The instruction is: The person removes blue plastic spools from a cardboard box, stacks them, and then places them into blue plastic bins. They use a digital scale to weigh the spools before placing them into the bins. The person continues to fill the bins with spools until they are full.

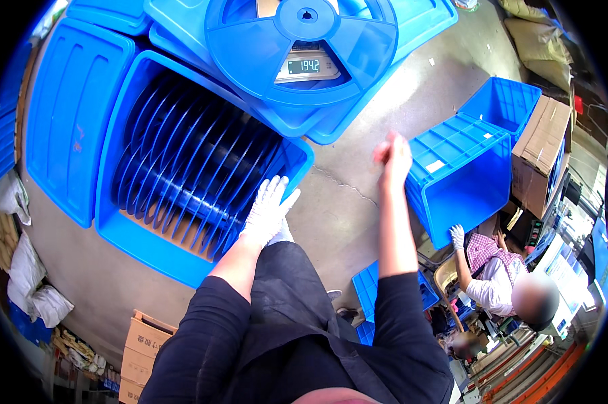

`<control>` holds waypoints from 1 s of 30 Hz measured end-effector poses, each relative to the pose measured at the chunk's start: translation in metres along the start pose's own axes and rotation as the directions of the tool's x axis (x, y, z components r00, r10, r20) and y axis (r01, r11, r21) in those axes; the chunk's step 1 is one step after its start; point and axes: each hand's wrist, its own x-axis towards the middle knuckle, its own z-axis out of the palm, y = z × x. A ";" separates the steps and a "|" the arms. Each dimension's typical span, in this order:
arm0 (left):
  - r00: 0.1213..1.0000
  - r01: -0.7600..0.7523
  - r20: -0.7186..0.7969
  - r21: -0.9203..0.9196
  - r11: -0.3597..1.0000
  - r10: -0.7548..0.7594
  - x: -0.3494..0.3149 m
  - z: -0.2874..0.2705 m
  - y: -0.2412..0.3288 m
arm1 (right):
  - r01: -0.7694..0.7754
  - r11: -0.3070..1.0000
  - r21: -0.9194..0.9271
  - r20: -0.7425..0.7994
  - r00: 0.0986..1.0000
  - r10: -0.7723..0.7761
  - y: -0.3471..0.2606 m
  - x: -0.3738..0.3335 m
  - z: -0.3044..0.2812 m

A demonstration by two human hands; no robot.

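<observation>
Blue reels (199, 198) are standing on edge in a row inside a big blue bin (149, 249) over on the person's left, w/ another reel (292, 17) lying flat up front above a digital scale (310, 65) (display peeks thru a gap in the reel, handy tbh). Left hand (267, 210) has a white glove on, fingers stretched out & slightly apart at the bin's rim; can't tell how much it's actually gripping. Right hand (397, 160) looks bare, out over the floor (344, 172), fingers curled & blurry, so no idea if it's pinching anything.

Tips for handling these, imo: steady the bin w/ the gloved palm and lift a reel by the hub or both flanges, bc one thin edge would prob flex. Set it centered so the rim isn't leaning on the stacked lids (411, 30) & throwing off the reading. Hands off before trusting the number, and keep a gap lined up over the display.

Materials-wise: flanges are thin, smooth plastic discs, the flat one w/ wedge-shaped cutouts around a round center. Hubs in the bin are shiny dark cylinders. Bin's molded plastic w/ rounded corners & a thick lip. Floor's hard, grey and cracked.
</observation>
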 end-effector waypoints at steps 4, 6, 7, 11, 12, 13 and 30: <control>1.000 -0.015 0.012 0.024 1.000 0.014 -0.002 0.005 -0.002 | -0.359 0.919 -0.162 0.123 0.917 0.380 0.073 -0.139 -0.007; 1.000 -0.016 0.016 0.027 1.000 0.015 -0.002 0.005 -0.003 | -0.485 0.857 -0.176 0.199 0.835 0.513 0.093 -0.192 0.007; 1.000 -0.016 0.005 0.002 1.000 0.016 -0.002 0.005 -0.004 | -0.512 0.843 -0.167 0.241 0.808 0.538 0.095 -0.211 0.020; 1.000 -0.028 0.006 -0.070 0.997 0.028 -0.003 0.002 -0.004 | -0.375 0.853 -0.363 0.318 0.811 0.491 0.092 -0.239 0.072; 0.999 -0.032 0.014 -0.081 0.996 0.034 -0.003 0.002 -0.004 | -0.270 0.831 -0.486 0.323 0.828 0.458 0.091 -0.238 0.078; 0.999 -0.029 0.026 -0.078 0.997 0.031 -0.003 0.002 -0.005 | -0.266 0.816 -0.512 0.318 0.824 0.468 0.090 -0.235 0.080; 0.995 0.020 -0.094 -0.171 0.985 -0.036 0.002 0.021 0.002 | 0.198 0.739 -0.644 0.246 0.968 -0.045 -0.066 -0.139 0.100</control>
